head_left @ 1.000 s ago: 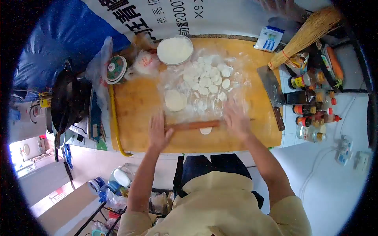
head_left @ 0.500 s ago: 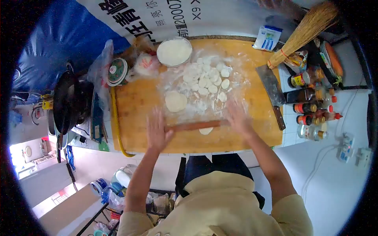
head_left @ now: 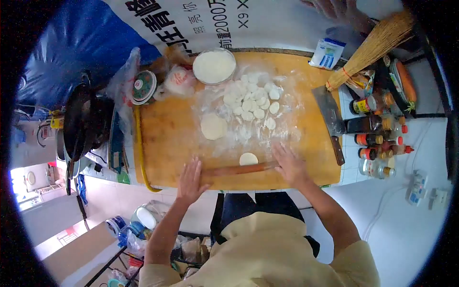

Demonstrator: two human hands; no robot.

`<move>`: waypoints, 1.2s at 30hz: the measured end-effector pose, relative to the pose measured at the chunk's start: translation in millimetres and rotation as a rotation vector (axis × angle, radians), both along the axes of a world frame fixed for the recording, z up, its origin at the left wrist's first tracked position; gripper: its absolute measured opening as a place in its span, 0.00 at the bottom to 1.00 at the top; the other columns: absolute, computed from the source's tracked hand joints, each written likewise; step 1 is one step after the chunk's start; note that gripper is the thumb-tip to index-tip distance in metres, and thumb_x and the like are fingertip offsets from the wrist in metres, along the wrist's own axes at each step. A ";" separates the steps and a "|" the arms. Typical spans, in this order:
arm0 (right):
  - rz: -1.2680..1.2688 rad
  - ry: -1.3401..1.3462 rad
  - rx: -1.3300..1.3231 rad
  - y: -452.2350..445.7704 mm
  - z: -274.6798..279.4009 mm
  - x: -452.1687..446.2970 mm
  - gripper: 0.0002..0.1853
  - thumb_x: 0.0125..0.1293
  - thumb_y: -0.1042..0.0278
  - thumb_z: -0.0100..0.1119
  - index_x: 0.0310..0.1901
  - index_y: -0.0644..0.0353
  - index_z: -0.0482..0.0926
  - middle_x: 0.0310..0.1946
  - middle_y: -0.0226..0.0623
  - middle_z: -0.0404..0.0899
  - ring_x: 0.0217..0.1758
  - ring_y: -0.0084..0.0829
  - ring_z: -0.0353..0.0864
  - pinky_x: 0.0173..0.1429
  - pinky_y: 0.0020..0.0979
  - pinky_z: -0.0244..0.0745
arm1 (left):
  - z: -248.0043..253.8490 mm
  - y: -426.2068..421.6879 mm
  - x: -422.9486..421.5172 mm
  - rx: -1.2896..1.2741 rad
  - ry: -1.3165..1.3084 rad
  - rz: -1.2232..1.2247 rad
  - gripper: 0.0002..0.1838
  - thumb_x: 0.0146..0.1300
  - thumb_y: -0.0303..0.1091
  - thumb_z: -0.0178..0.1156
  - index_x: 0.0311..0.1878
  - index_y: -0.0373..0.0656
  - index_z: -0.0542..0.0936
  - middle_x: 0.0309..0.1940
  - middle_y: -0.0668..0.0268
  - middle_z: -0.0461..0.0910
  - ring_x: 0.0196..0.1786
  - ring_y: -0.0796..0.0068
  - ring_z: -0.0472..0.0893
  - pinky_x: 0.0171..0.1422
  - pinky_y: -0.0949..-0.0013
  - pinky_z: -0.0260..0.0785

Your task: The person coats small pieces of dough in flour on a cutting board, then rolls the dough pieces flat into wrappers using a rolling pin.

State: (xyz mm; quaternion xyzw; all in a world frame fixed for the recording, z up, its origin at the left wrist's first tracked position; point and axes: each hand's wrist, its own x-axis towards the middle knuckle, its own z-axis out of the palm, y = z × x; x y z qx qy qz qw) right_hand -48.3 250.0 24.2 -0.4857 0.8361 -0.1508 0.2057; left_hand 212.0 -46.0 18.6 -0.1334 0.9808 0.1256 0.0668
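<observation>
A wooden rolling pin [head_left: 234, 170] lies crosswise near the front of the floured board [head_left: 165, 138]. My left hand [head_left: 192, 179] rests flat on its left end, fingers stretched forward. On its right end lies my right hand [head_left: 289, 165], also flat with the fingers extended. Just beyond the pin, a small round dough wrapper [head_left: 248, 158] shows, its near edge against or under the wood. Farther off are a larger stack of rolled wrappers [head_left: 213, 126] and a heap of small flattened dough pieces [head_left: 251, 100] in scattered flour.
A bowl of flour [head_left: 214, 66] stands at the back edge, beside a plastic bag [head_left: 180, 80] and a lidded tin [head_left: 143, 87]. At the right lie a cleaver [head_left: 330, 117], a straw broom [head_left: 373, 45] and several seasoning bottles [head_left: 368, 126]. A dark wok [head_left: 79, 122] is left.
Both hands and the rolling pin have moved toward my body. The pin now lies on the near side of the small wrapper, which shows beyond it instead of in front.
</observation>
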 end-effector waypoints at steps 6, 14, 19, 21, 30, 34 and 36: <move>-0.102 0.127 -0.163 -33.0 -0.7 -27.0 0.30 0.66 0.62 0.53 0.68 0.61 0.62 0.72 0.47 0.55 0.75 0.49 0.52 0.76 0.47 0.47 | -17.3 -39.7 -61.9 -0.067 0.075 0.108 0.49 0.57 0.54 0.60 0.74 0.38 0.49 0.74 0.53 0.52 0.77 0.56 0.51 0.78 0.49 0.40; -0.015 0.032 -0.017 -2.3 -6.1 8.0 0.29 0.65 0.62 0.55 0.66 0.60 0.65 0.72 0.44 0.56 0.75 0.47 0.53 0.76 0.49 0.48 | -17.4 -17.9 -16.9 0.102 -0.007 0.132 0.47 0.59 0.51 0.57 0.74 0.35 0.49 0.74 0.52 0.52 0.76 0.55 0.51 0.79 0.49 0.38; -0.189 0.111 -0.247 -40.8 -7.9 -31.8 0.29 0.65 0.62 0.55 0.67 0.58 0.65 0.73 0.42 0.54 0.76 0.46 0.51 0.76 0.50 0.50 | -10.9 -48.5 -75.9 -0.145 0.183 0.122 0.46 0.59 0.48 0.58 0.74 0.36 0.49 0.73 0.51 0.53 0.76 0.54 0.51 0.79 0.50 0.38; -0.087 0.115 -0.140 -14.4 -28.0 -14.5 0.30 0.65 0.63 0.55 0.68 0.58 0.63 0.73 0.45 0.54 0.76 0.47 0.51 0.76 0.48 0.48 | 6.9 -34.1 -65.0 -0.172 -0.013 0.102 0.47 0.60 0.50 0.58 0.74 0.36 0.48 0.74 0.51 0.52 0.76 0.54 0.51 0.79 0.50 0.37; -0.113 0.187 -0.135 -49.8 -11.5 -34.3 0.33 0.64 0.60 0.55 0.70 0.55 0.60 0.73 0.43 0.53 0.76 0.45 0.52 0.75 0.44 0.52 | -23.2 -58.1 -74.4 -0.159 0.220 0.128 0.47 0.57 0.48 0.59 0.74 0.36 0.49 0.73 0.51 0.55 0.74 0.51 0.56 0.78 0.46 0.36; -0.030 0.184 -0.074 -11.2 -45.7 -16.9 0.34 0.63 0.61 0.57 0.70 0.56 0.60 0.73 0.43 0.53 0.75 0.46 0.53 0.74 0.45 0.54 | -0.4 -33.9 -54.3 -0.158 0.274 0.100 0.42 0.59 0.47 0.57 0.73 0.39 0.53 0.70 0.52 0.60 0.72 0.54 0.59 0.77 0.46 0.40; -0.006 0.178 -0.064 6.4 -30.2 13.0 0.34 0.62 0.63 0.59 0.69 0.57 0.61 0.73 0.43 0.54 0.75 0.47 0.54 0.73 0.45 0.55 | 0.4 -6.3 -13.5 -0.068 0.128 0.108 0.35 0.60 0.43 0.57 0.70 0.42 0.61 0.66 0.55 0.67 0.70 0.57 0.64 0.74 0.47 0.47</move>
